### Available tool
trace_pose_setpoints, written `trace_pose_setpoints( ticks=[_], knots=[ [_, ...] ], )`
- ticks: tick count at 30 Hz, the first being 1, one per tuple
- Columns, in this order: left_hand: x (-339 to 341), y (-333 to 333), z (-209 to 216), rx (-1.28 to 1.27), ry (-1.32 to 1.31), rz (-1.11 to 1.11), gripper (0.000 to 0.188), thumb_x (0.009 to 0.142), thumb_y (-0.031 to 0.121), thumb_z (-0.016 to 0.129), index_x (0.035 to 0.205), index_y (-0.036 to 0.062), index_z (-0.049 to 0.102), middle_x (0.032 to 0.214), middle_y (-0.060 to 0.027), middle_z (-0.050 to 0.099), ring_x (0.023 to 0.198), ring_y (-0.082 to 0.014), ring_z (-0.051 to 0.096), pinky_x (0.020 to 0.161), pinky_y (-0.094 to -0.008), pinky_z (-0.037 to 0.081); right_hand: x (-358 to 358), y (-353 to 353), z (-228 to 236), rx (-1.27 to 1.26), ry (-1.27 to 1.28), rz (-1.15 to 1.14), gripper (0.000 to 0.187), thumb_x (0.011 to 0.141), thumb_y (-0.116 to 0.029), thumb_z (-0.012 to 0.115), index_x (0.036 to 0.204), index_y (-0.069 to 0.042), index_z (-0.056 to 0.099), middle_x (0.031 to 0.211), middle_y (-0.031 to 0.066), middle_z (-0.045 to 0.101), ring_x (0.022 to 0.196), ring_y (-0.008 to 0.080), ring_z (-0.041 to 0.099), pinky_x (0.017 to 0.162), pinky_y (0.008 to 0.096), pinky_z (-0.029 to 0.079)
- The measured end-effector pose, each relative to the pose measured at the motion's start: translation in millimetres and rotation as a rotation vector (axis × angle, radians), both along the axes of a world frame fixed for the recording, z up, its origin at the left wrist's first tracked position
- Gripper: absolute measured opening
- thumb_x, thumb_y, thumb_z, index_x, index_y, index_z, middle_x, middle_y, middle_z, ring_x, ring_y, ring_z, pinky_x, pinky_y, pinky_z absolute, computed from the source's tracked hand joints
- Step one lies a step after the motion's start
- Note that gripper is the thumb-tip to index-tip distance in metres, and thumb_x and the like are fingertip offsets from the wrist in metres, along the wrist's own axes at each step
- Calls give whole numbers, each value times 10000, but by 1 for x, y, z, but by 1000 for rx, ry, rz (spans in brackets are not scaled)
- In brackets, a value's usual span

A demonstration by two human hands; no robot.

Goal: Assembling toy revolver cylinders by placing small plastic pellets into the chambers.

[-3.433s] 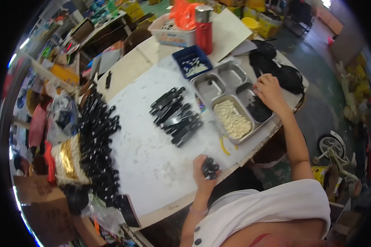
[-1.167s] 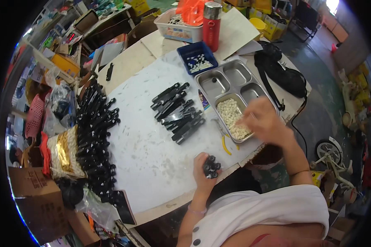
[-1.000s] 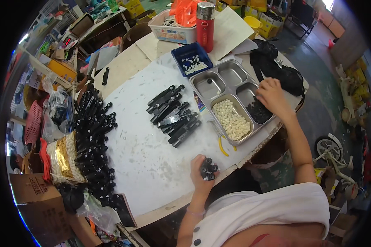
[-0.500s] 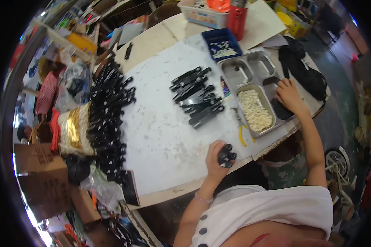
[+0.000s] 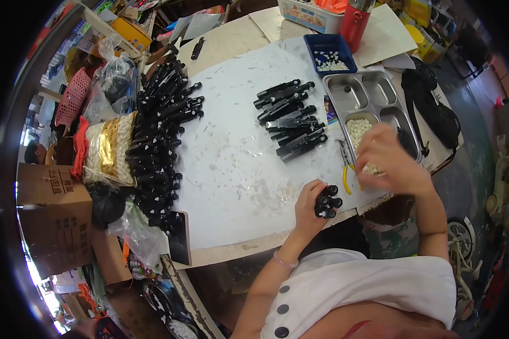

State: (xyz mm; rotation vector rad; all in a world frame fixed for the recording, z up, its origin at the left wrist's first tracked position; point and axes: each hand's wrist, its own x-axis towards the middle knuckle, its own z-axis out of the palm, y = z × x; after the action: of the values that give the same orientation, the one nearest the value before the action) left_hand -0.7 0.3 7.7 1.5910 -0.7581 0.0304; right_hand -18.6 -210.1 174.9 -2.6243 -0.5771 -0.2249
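My left hand (image 5: 311, 213) is closed round a bunch of short black cylindrical parts (image 5: 329, 202), their round ends facing right, at the table's front edge. My right hand (image 5: 385, 161), smeared by motion, hovers over the sectioned metal tray (image 5: 370, 101); whether its fingers hold anything cannot be seen. Beneath it, partly hidden, one compartment holds small cream-white pieces (image 5: 357, 131). The compartment beside it holds small black pieces (image 5: 406, 138). Yellow-handled pliers (image 5: 345, 169) lie left of the tray. Further left is a group of black parts (image 5: 293, 120) laid side by side.
A long heap of black parts (image 5: 163, 124) lines the table's left side, with a phone (image 5: 180, 238) at its near end. A blue bin (image 5: 326, 39) of white pieces, a red bottle (image 5: 356, 25) and a black bag (image 5: 432, 107) stand beyond and beside the tray.
My right hand has moved from the black-piece compartment leftward and nearer, over the cream-white pieces. My left hand still grips its bunch. The whole view has shifted slightly.
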Motion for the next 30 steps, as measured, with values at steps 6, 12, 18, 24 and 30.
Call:
trace_pose_setpoints(
  ticks=[6, 12, 18, 24, 30],
  knots=[
    [-2, -2, -3, 38, 6, -7, 645, 630, 90, 787, 1204, 75, 492, 1129, -163, 557, 943, -353, 592, 770, -380, 497, 17, 44, -1, -212, -23, 358, 115, 751, -136, 631, 836, -72, 587, 932, 45, 532, 1046, 246, 462, 1009, 444, 311],
    [-5, 0, -3, 38, 65, 15, 681, 593, 35, 786, 1199, 76, 476, 1147, -172, 555, 949, -361, 593, 765, -381, 501, 19, 58, 9, -515, -45, 414, 181, 704, -126, 602, 859, -32, 600, 953, 52, 544, 1062, 230, 470, 1044, 451, 304],
    [-1, -1, 2, 20, 1, 16, 675, 596, 19, 776, 1200, 83, 480, 1124, -167, 555, 943, -359, 591, 764, -386, 501, 6, 52, -10, -386, -184, 331, 191, 701, -115, 618, 887, -75, 630, 973, 11, 544, 1060, 186, 484, 1068, 464, 286],
    [0, -1, 7, 5, 0, 26, 661, 621, 33, 775, 1212, 87, 484, 1113, -163, 553, 935, -349, 594, 761, -387, 500, -6, 36, -22, -219, -201, 208, 226, 702, -98, 651, 909, -186, 657, 980, -25, 532, 1067, 159, 481, 1064, 492, 282],
    [-2, -5, -4, 10, 24, 15, 656, 627, 61, 783, 1212, 70, 485, 1107, -169, 553, 941, -350, 593, 779, -384, 502, -6, 35, -23, -260, -190, 216, 257, 725, -110, 654, 956, -220, 632, 1047, -22, 515, 1099, 168, 467, 1068, 497, 282]
  ],
)
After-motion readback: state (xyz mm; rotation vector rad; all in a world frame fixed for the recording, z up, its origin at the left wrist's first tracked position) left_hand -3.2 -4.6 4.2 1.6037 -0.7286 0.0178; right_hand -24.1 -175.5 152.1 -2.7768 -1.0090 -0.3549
